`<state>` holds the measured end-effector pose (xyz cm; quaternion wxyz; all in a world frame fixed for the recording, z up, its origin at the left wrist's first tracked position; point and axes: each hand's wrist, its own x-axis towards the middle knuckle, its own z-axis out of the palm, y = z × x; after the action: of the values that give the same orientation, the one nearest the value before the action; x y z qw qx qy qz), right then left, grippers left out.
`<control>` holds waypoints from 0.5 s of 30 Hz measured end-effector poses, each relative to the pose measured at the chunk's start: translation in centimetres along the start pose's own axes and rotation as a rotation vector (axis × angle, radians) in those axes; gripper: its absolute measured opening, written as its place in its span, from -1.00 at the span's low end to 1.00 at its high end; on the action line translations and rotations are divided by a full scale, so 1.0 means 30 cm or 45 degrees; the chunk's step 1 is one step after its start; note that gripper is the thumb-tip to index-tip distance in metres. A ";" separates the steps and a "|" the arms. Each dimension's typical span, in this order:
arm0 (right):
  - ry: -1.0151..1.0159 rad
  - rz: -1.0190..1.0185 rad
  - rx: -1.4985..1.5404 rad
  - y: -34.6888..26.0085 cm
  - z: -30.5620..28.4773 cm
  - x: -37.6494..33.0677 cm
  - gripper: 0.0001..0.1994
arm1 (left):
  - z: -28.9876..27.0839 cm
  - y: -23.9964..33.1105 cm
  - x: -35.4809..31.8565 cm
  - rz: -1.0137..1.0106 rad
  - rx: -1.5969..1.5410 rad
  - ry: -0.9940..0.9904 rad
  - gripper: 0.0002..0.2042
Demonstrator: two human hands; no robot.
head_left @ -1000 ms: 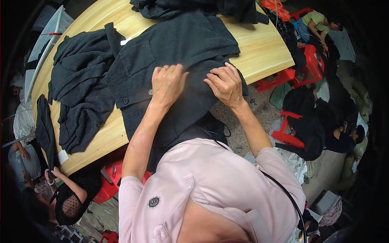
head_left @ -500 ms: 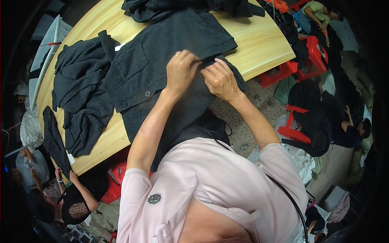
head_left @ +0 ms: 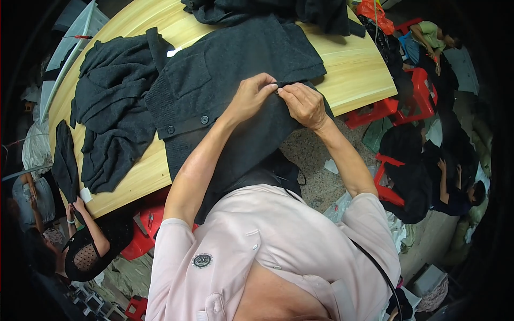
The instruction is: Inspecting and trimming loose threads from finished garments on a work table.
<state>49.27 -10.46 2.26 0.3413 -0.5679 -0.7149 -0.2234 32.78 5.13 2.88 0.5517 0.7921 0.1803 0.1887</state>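
Hands were what I watched first. A second earlier both lay apart and flat on the dark grey knitted cardigan with round buttons [head_left: 235, 80]; by this frame they had drawn together at its near edge, knuckles almost touching. The left hand [head_left: 250, 98] had its fingers bunched and pinched onto a fold of the knit, and the right hand [head_left: 303, 104] gripped the same fold just beside it, thumb and forefinger closed on the fabric. I judged that smoothing had given way to close work on one small spot of the hem or seam, though what lay between the fingertips was too small for me to tell.

That cardigan lay spread on the pale wooden table with a rounded edge [head_left: 358, 69], its lower part hanging over the near rim toward my pink shirt. To the left a heap of similar dark knitted garments [head_left: 110, 117] rested on the same top, and another dark pile [head_left: 267, 10] sat at the far edge.

Around the table the room was crowded. Red plastic stools [head_left: 407, 104] stood on a speckled floor to the right, where seated people bent over more dark cloth. At lower left another person's hand [head_left: 75, 206] reached up to a dark garment hanging off the table's edge.
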 end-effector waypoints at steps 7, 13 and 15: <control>-0.123 0.085 -0.018 -0.007 -0.016 0.006 -0.94 | -0.021 0.004 0.005 0.158 0.066 -0.128 -0.71; -0.289 0.293 0.288 0.020 -0.017 0.026 -0.85 | 0.011 -0.024 -0.007 0.255 0.302 -0.027 -0.76; -0.328 0.367 0.352 0.020 -0.014 0.036 -0.80 | 0.025 -0.031 -0.017 0.229 0.283 0.014 -0.77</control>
<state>49.80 -9.88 3.29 0.3501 -0.6357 -0.6879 0.0019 32.66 4.58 1.71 0.4405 0.8602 0.1315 0.2206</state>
